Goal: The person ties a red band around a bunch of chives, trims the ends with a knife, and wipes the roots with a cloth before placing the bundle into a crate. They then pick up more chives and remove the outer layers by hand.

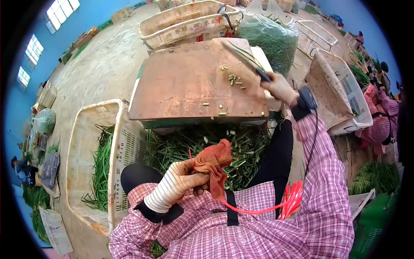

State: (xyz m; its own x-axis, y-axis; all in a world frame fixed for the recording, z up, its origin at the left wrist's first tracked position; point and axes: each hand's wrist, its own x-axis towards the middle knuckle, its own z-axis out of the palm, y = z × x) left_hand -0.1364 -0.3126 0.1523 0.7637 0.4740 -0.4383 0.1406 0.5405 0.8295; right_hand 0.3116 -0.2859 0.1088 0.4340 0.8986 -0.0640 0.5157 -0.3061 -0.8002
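Note:
My left hand (183, 178), wrapped at the wrist in a striped cuff, pinches a crumpled reddish-brown cloth (215, 160) in front of my lap. My right hand (280, 87) is closed round the black handle of a knife (242, 57); its blade points up and left over the far right corner of the brown cutting board (177, 82). A long green stalk lies alongside the blade. Short cut stem pieces (233, 79) are scattered on the board's right side. Red plastic strands (292, 199) hang by my right leg, one reaching toward the cloth.
Green trimmings (172, 149) heap below the board. A white crate (113, 168) with long green stalks stands at left, another crate (194, 26) behind the board. A plastic bag of greens (269, 39) and a tilted crate (345, 90) are at right. Other people work at both sides.

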